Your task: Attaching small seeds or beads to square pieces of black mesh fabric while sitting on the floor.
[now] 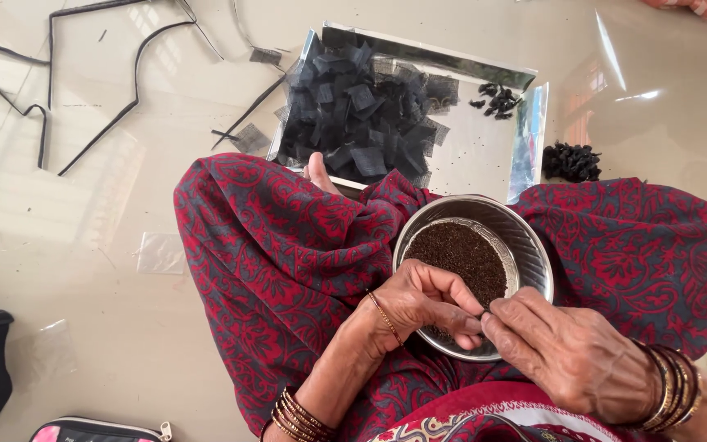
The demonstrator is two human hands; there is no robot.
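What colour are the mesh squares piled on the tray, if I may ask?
Black; the mesh squares show best in the head view.

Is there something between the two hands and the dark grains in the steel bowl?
Nothing visible. The left hand and right hand meet directly above the near rim of the steel bowl; the dark grains lie uncovered.

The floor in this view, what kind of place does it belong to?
Probably a home used for handwork: the person sits on a glossy tiled floor, a steel bowl of dark grains on the lap, a tray of black mesh squares ahead.
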